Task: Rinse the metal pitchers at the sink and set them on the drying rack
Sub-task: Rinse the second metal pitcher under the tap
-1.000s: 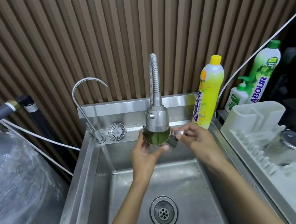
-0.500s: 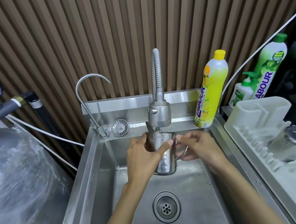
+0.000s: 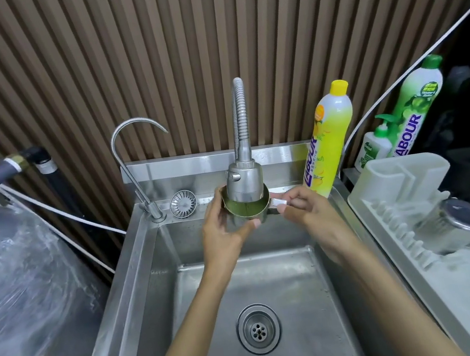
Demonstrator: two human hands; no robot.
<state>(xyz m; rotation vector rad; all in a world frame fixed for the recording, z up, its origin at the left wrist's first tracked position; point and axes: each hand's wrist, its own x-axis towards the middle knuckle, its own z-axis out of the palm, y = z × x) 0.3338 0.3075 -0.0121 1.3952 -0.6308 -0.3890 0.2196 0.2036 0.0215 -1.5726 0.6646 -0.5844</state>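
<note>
Metal pitcher (image 3: 242, 222) is held upright over the sink (image 3: 273, 278), its mouth directly under the spray head (image 3: 244, 181) of the flexible faucet. The left hand (image 3: 223, 237) curls its fingers (image 3: 216, 202) around the body, and the right hand (image 3: 305, 208) pinches the handle between its fingers on the right side. A second metal pitcher (image 3: 459, 220) rests on the white drying rack (image 3: 427, 286) right of the sink, near a yellow detergent bottle (image 3: 331, 139).
</note>
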